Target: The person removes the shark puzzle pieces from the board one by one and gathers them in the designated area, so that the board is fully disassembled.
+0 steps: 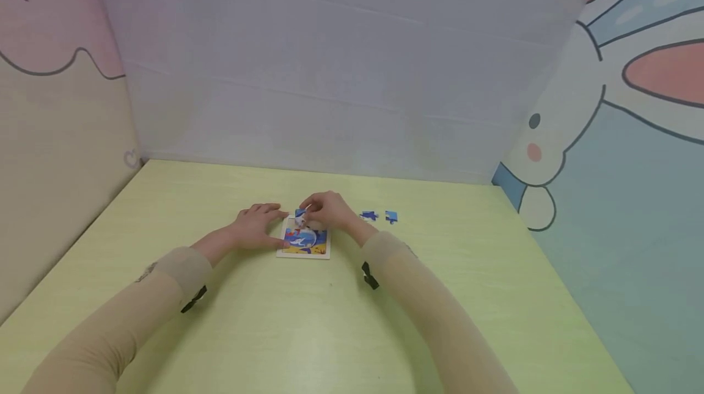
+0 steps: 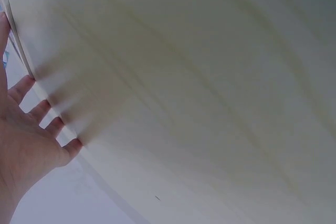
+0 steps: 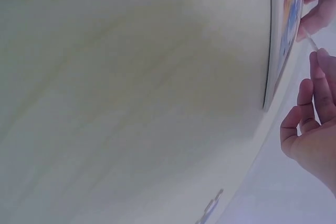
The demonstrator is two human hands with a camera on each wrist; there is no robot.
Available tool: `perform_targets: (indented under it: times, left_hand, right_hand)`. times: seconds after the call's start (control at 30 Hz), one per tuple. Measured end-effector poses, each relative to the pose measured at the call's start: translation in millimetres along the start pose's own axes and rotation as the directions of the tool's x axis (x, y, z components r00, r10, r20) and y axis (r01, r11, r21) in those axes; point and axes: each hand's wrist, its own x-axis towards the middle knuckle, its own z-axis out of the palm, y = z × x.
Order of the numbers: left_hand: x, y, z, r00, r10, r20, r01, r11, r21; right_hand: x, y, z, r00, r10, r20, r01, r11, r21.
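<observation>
A small jigsaw puzzle (image 1: pixel 304 247) in a pale square frame lies on the table, its lower part filled with a colourful sea picture. My left hand (image 1: pixel 255 226) rests at its left side with fingers spread, the thumb on the frame's lower left and the index finger by the upper left corner. Over the upper part, my right hand (image 1: pixel 329 211) pinches a puzzle piece (image 1: pixel 300 213) between thumb and fingers. In the right wrist view the held puzzle piece (image 3: pixel 311 40) appears edge-on, above the board. The right hand hides the board's upper right.
Two loose blue puzzle pieces, one star-like puzzle piece (image 1: pixel 369 215) and one squarer puzzle piece (image 1: pixel 391 217), lie right of the right hand on the yellowish table (image 1: pixel 308 333). A pale wall (image 1: pixel 330 76) stands behind the table, with printed walls at both sides.
</observation>
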Motion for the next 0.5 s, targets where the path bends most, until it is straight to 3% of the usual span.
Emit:
perform_targets:
  times: [0.23,0.5]
  left_hand:
    - [-1.4,-1.1,1.1,1.0,-0.007,0.001,0.007,1.0,-0.013]
    - [-3.2,-0.7,0.6,1.0,0.013,-0.005,-0.013,1.0,0.0]
  right_hand:
    - [-11,9,-19,1.0,0.006,-0.002,-0.006,1.0,-0.002]
    - [-19,34,-42,0.999,0.021,-0.03,-0.02,1.0,0.021]
